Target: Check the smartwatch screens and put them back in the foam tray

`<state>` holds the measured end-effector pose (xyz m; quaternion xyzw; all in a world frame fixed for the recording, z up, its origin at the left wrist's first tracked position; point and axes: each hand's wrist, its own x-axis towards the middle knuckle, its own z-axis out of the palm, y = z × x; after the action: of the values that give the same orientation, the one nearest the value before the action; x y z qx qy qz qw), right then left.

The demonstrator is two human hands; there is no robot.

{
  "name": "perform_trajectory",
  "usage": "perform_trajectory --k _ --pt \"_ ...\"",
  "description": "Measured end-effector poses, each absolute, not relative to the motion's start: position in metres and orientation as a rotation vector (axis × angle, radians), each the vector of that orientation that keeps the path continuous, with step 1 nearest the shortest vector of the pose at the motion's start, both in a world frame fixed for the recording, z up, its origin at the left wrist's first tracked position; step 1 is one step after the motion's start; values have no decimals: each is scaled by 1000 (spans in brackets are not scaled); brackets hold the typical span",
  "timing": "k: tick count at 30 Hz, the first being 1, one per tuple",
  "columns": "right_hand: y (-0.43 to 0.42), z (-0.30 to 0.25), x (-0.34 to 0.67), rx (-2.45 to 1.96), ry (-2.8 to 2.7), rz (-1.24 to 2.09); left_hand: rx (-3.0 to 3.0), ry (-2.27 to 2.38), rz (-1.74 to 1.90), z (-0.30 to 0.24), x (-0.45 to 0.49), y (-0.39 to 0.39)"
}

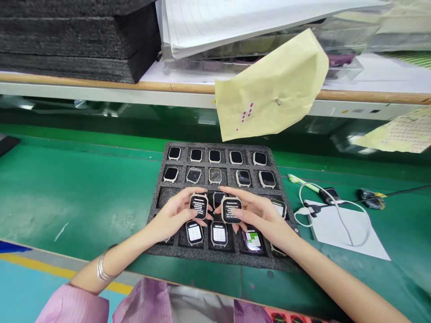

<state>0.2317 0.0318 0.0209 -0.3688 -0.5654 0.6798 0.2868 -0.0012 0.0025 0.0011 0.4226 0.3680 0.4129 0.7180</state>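
Note:
My left hand (183, 207) is closed on a smartwatch case (198, 205) without a strap, its dark screen lit with lines of white text. A second, similar smartwatch (231, 210) is gripped in my right hand (257, 211), the thumb over its screen. Both are held side by side above a grey foam tray (208, 255) with square compartments. Dark-screened watches (214, 156) fill the two far rows. Nearer me, watches with lit white screens (219, 233) lie in the tray, and one shows a green and white screen (253, 241). My hands hide part of the third row.
Right of the tray, a white cable (365, 215) loops over a white sheet (346, 235), near a green pen (299, 180). A yellow paper (269, 89) hangs from the shelf edge behind. Black foam blocks (67, 42) and papers (235, 20) are on the shelf.

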Motion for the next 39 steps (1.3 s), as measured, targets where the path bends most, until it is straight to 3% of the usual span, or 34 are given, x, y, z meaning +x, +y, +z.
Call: perform_trajectory --k 14,20,26,30,36,39 --pt "37 21 247 -986 -1929 1766 931 776 930 4 -1 4" --pt "57 6 280 -1165 -2493 907 899 800 933 6 1 7" --pt "66 10 277 -1019 -2724 485 936 809 929 5 -6 6" --pt "61 11 244 -894 -2826 461 983 850 960 3 -16 4" --pt "52 -6 209 -1234 -2697 384 1095 984 969 5 -37 5" --pt "48 -6 209 -1225 -2603 510 1109 1043 1003 7 -42 6"
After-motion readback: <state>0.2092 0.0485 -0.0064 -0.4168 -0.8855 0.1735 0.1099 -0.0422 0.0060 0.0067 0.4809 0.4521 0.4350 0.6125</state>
